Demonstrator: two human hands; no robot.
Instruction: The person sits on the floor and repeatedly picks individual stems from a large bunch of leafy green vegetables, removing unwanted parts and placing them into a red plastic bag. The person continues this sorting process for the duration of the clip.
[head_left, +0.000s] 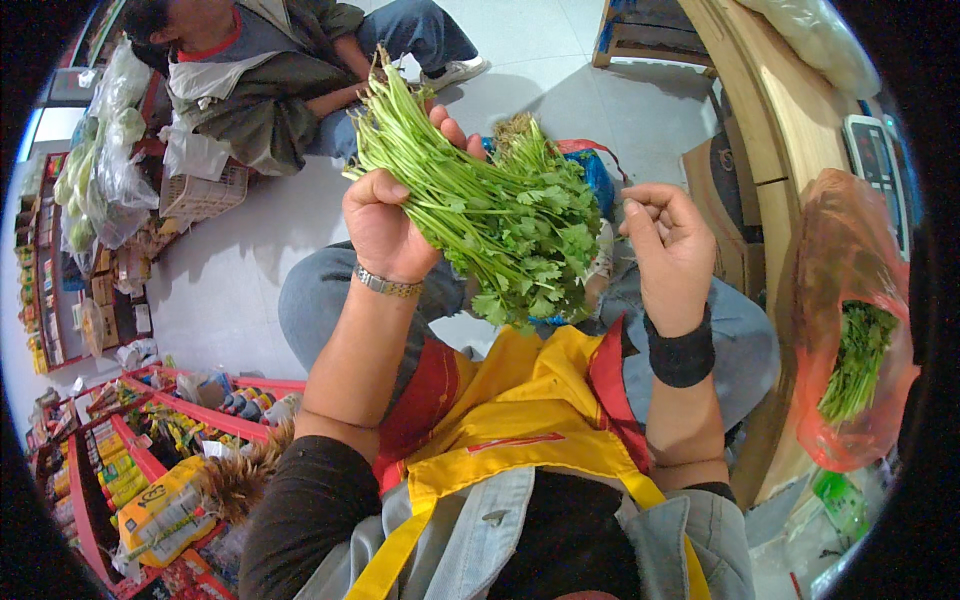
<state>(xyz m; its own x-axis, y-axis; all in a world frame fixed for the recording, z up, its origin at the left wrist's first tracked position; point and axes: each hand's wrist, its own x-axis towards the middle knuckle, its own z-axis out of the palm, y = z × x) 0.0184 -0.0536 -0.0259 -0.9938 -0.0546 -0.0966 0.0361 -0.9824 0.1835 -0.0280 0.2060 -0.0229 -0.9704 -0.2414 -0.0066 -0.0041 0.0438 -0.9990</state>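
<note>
A big bunch of cilantro (457, 195) is held in my left hand (394, 217), its pale stems at the upper left and its leaves to the lower right. The thumb lies over the stems and the fingertips show on their far side. My right hand (667, 251) is raised to the right of the leaves, apart from them, with fingers curled and thumb near the forefinger. I cannot make out whether a small thing is pinched there. Behind the held bunch, more cilantro with roots (517, 139) shows at a blue and red bag (596, 176), partly hidden.
On the right, a wooden counter (795, 112) carries a red plastic bag (817, 255) with greens (859, 360) and a digital scale (874, 165). A seated person (255, 97) is at the upper left, near a plastic basket (206, 191). Red shelves (86, 487) with packaged goods stand at lower left.
</note>
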